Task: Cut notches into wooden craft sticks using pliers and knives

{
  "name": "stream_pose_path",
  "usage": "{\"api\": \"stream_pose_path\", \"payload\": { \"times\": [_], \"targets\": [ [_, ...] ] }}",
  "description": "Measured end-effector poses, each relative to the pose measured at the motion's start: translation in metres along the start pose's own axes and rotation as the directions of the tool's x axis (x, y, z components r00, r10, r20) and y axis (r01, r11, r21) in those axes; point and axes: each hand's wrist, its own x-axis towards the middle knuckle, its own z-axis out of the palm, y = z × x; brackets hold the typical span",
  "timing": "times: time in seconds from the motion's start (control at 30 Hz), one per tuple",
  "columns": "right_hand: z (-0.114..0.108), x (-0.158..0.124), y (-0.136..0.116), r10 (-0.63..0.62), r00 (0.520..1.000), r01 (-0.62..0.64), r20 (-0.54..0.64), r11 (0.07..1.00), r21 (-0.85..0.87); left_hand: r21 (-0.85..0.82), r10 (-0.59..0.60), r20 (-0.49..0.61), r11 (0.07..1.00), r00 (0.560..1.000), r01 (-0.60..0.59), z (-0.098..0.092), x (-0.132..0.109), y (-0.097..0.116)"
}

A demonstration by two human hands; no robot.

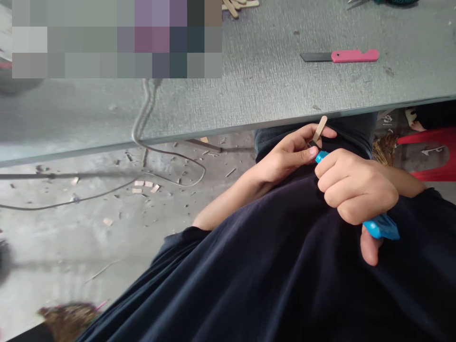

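In front of my dark shirt, my left hand (285, 154) is closed on a flat wooden craft stick (321, 127), whose rounded end points up and away from me. My right hand (356, 185) is wrapped round a blue-handled knife (379, 228); the handle shows at both ends of the fist. The short dark blade lies against the lower part of the stick, close to my left thumb. My fingers hide the stick's lower end and much of the handle. On the table lies a pink-handled knife (355, 56) with its blade pointing left.
The grey table (270, 80) has its edge just beyond my hands. Several wooden sticks (240, 5) lie at the back. A cable (171, 153) hangs from the table to the floor, among scattered wood scraps (143, 185). A red stool (431, 154) stands at right, near another person's hand (415, 121).
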Motion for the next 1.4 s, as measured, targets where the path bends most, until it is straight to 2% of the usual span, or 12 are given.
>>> {"api": "stream_pose_path", "payload": {
  "times": [0.23,0.4,0.63,0.83,1.1,1.4],
  "targets": [
    [-0.004,0.000,-0.001,0.021,0.998,-0.020,0.052,1.000,-0.009,-0.108,-0.071,-0.019,0.992,0.997,0.068,0.001,0.000,0.000],
    [-0.003,-0.001,0.000,0.013,0.999,-0.013,0.044,1.000,-0.001,-0.076,-0.063,-0.050,0.995,0.997,0.059,0.000,0.000,-0.002],
    [-0.003,0.000,0.001,0.005,0.998,-0.005,0.056,1.000,0.000,0.029,0.023,-0.068,0.999,0.997,-0.021,-0.004,-0.001,-0.009],
    [-0.004,0.002,0.002,-0.001,0.998,0.000,0.056,1.000,0.016,0.070,0.033,-0.098,0.997,0.995,-0.026,-0.009,0.003,-0.014],
    [0.002,0.003,0.006,-0.033,0.999,0.034,0.019,0.999,-0.003,0.119,0.090,-0.158,0.990,0.983,-0.072,-0.003,0.002,-0.013],
    [0.003,0.004,0.007,-0.050,0.998,0.051,0.032,0.998,-0.026,0.234,0.190,-0.192,0.962,0.963,-0.143,-0.002,0.000,-0.019]
  ]
}}
